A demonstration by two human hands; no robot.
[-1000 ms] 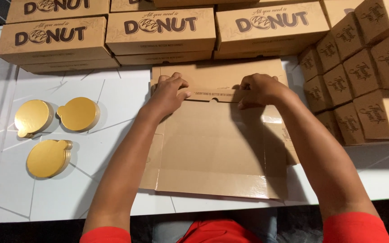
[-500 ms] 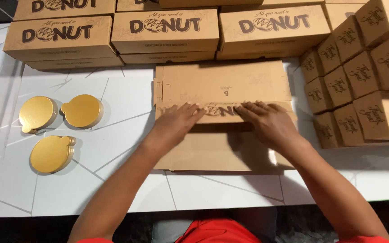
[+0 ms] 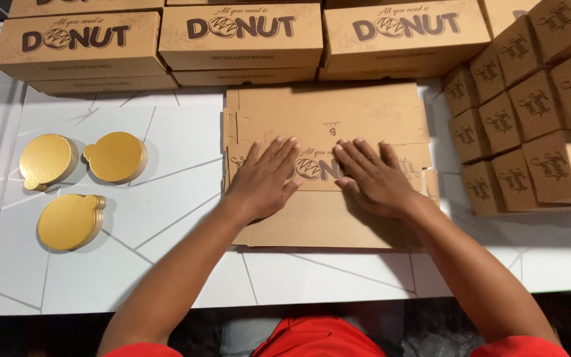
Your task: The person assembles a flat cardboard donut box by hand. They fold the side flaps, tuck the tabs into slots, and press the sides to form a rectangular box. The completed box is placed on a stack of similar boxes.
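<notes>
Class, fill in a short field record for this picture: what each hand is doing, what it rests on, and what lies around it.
Left hand: flat, palm down on the folded cardboard box blank
Right hand: flat on the same blank, beside the left
Surface: white table
Left of blank: three stacks of gold round boards
Behind: long brown boxes
Right: small brown cube boxes

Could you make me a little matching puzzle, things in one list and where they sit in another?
Things:
1. flat cardboard box blank
2. gold round boards
3. small cube boxes
4. long printed boxes

Places:
A. stacked at the right edge
B. in a row along the far side of the table
C. under both hands, left hand and right hand
D. left of the hands, in three piles

Pairs: 1-C, 2-D, 3-A, 4-B
</notes>
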